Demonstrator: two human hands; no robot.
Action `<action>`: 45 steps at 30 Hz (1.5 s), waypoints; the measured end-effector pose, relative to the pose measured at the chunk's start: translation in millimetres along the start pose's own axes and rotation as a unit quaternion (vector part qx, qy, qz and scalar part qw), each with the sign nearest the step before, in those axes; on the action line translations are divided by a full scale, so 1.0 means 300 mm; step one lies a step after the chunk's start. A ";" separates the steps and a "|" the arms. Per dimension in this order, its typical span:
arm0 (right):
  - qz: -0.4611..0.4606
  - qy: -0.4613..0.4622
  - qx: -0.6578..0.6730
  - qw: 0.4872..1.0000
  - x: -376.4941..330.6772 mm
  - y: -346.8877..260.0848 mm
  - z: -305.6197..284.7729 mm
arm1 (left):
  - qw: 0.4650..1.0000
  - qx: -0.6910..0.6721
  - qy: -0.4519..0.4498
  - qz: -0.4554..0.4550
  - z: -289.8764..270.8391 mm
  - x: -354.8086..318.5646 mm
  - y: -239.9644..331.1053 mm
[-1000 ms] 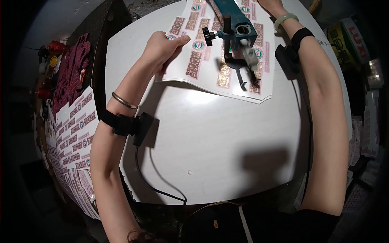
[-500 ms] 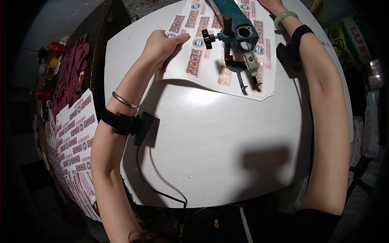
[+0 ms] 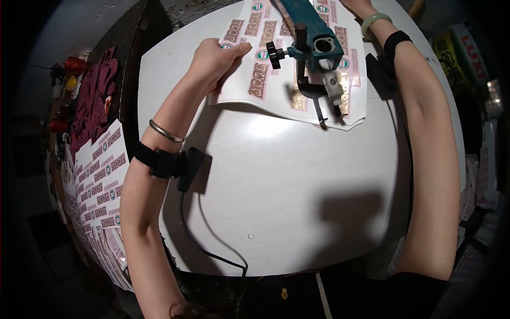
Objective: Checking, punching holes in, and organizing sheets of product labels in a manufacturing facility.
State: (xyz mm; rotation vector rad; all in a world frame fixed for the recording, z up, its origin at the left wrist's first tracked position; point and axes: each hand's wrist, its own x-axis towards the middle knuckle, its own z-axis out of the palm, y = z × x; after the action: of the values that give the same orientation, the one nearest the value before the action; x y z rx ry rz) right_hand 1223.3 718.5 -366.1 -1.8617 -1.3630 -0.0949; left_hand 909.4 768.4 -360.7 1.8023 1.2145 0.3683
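Nearest us, the white table point(image 3: 297, 175) spreads toward six o'clock, a black cable point(image 3: 184, 212) looping across it at eight. At nine, a pile of loose printed paper point(image 3: 100, 178) lies beyond the table's side. Farther off, between twelve and one, the printed sheets point(image 3: 279, 87) lie beneath a teal machine arm point(image 3: 313, 32), their near edge lifted and throwing a shadow. Toward two, a black prong point(image 3: 320, 111) hangs over that edge; we cannot tell whether it touches the paper. The corner beside it shows layers slightly out of line, so squaring them would, we judge, serve the work. At eleven, the left hand point(image 3: 215, 58) grips the sheets' left edge, thumb on top, fingers hidden from us. Light, even pressure there should guide the paper without creasing it, the thumb well clear of the prong. Farthest, at one, the right hand point(image 3: 359, 6) is cut off by the frame; we cannot tell how its fingers are set. Matching the left's pull would help the layers lie flat.
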 end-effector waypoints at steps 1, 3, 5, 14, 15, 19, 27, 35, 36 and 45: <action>0.000 0.000 0.000 1.000 0.001 0.006 -0.001 | 1.000 0.000 0.000 0.000 0.003 0.005 -0.002; 0.062 -0.019 0.032 0.997 -0.014 -0.052 -0.014 | 1.000 -0.010 0.000 -0.004 -0.002 0.013 -0.014; 0.058 -0.020 0.031 0.998 -0.013 -0.052 -0.008 | 1.000 -0.007 0.002 -0.007 -0.004 0.017 -0.019; 0.037 -0.018 0.008 0.999 0.002 -0.021 0.008 | 1.000 -0.018 0.010 -0.008 0.010 0.027 -0.011; 0.054 -0.022 0.016 0.998 -0.001 -0.032 0.005 | 1.000 -0.017 0.008 -0.011 0.008 0.028 -0.009; 0.056 -0.029 0.016 0.998 -0.006 -0.063 -0.006 | 0.999 -0.023 0.023 -0.012 0.014 0.026 -0.007; 0.036 -0.016 0.007 0.999 0.014 -0.034 0.007 | 0.999 -0.023 0.031 -0.013 0.018 0.016 0.017; -0.006 -0.008 -0.007 1.000 0.034 0.007 0.033 | 0.998 -0.040 0.032 -0.033 0.023 0.026 0.022; -0.017 -0.006 -0.019 1.000 0.037 0.016 0.036 | 0.998 -0.039 0.026 -0.033 0.023 0.033 0.020; -0.025 -0.012 -0.033 0.999 0.055 0.027 0.019 | 0.999 -0.010 -0.014 -0.034 0.014 0.067 0.033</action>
State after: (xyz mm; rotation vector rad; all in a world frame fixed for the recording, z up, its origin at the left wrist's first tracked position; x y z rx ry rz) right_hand 1234.6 734.1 -366.1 -1.8886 -1.4393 -0.1455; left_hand 927.4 782.3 -359.5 1.7399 1.2445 0.3141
